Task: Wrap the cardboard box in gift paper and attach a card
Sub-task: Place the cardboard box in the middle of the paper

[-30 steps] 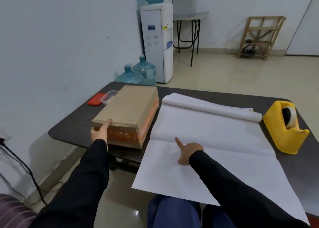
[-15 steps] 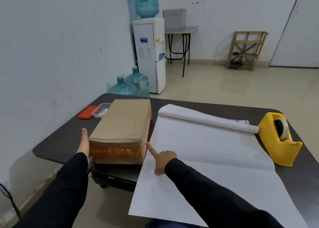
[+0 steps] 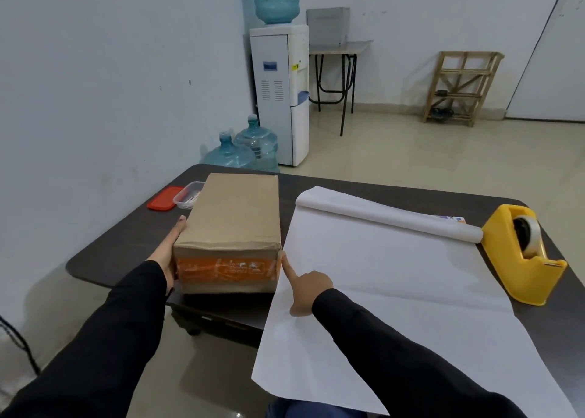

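Observation:
The brown cardboard box, with orange tape on its near end, lies on the left part of the dark table. My left hand presses flat against the box's left side, fingers straight. My right hand rests on the white gift paper; its index finger points up and touches the box's near right corner, and the other fingers are curled. The paper is spread to the right of the box, its far end still rolled and its near end hanging over the table edge.
A yellow tape dispenser stands at the table's right edge. A red lid and a clear plastic container lie behind the box on the left. Beyond the table are water bottles and a water dispenser.
My left hand slid from the box's near top edge to its left side. My right hand moved left across the paper until its index finger met the box's corner.

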